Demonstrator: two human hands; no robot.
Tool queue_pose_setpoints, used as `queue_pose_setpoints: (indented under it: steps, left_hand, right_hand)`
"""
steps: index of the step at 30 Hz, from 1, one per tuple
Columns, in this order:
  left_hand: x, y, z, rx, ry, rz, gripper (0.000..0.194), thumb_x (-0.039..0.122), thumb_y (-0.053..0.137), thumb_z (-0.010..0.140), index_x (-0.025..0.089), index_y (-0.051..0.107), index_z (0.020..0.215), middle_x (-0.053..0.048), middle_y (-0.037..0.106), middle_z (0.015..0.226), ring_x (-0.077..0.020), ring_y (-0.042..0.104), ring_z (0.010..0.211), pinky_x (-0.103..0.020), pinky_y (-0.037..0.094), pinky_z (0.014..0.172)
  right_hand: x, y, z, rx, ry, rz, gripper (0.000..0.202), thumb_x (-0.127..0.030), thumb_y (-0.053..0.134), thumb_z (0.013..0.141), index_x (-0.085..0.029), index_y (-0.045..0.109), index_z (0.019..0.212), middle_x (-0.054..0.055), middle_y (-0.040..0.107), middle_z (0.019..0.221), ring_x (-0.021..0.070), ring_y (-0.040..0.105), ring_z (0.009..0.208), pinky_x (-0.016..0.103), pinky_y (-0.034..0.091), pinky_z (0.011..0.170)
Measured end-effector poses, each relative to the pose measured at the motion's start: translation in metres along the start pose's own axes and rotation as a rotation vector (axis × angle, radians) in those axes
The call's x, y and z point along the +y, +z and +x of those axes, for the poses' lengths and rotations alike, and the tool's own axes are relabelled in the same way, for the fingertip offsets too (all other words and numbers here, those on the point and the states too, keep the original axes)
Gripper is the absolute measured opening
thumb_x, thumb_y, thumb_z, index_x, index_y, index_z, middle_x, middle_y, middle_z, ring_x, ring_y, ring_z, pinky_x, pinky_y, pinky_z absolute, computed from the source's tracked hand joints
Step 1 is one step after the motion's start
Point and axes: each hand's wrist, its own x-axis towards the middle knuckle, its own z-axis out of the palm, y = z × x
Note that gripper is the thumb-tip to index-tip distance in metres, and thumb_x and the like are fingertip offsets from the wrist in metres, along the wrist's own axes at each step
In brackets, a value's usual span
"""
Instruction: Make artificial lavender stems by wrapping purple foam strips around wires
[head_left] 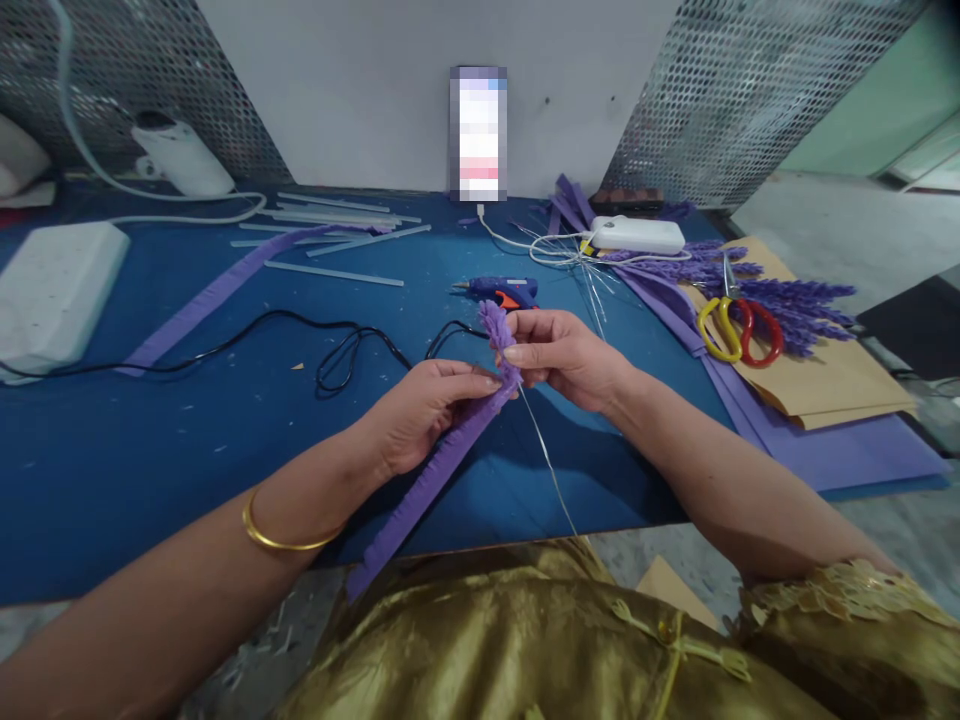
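Purple strip (431,485) is being held at its upper end; long, narrow, slits showing along one edge, slanting down to the lower left, tail running straight. Flower head (495,325), same purple, ruffled, is being pinched mid-view, tip pointing up and slightly left, base meeting the strip, partly being covered. Thin silvery wire (541,440) is being left bare below, slightly curved, trailing down to the right.

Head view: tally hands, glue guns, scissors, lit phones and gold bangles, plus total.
Hands: 2, left hand and right hand, both pinching the purple strip
Glue gun: 1
Scissors: 1 pair
Lit phone: 1
Gold bangle: 1
Total: 6
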Motion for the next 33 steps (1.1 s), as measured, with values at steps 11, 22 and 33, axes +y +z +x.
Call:
queue_pose_setpoints:
  steps: [11,22,33]
  left_hand:
    - [-0.006,0.001,0.002,0.047,0.014,0.066,0.017,0.028,0.082,0.059,0.014,0.075,0.067,-0.002,0.065,0.058,-0.0078,0.047,0.048,-0.021,0.030,0.046]
    - [-0.006,0.005,0.001,0.069,0.008,-0.053,0.012,0.025,0.081,0.061,0.015,0.075,0.065,-0.001,0.066,0.058,-0.0067,0.049,0.047,-0.020,0.037,0.047]
    - [-0.012,0.004,0.003,0.108,0.084,-0.004,0.020,0.024,0.087,0.055,0.015,0.076,0.070,-0.002,0.068,0.063,-0.0084,0.054,0.057,-0.020,0.038,0.056]
  right_hand:
    - [-0.004,0.000,-0.003,-0.049,0.031,-0.154,0.024,-0.027,0.082,0.066,-0.015,0.062,0.073,-0.004,0.054,0.060,0.0073,0.044,0.052,0.020,0.034,0.046]
    - [0.002,0.004,0.000,0.027,0.042,-0.120,0.025,-0.027,0.081,0.066,-0.016,0.059,0.073,-0.005,0.053,0.061,0.0075,0.043,0.054,0.022,0.031,0.048]
    - [0.005,0.013,-0.002,0.076,0.066,-0.082,0.031,-0.031,0.081,0.065,-0.018,0.053,0.068,-0.007,0.048,0.055,0.0065,0.039,0.049,0.022,0.028,0.047]
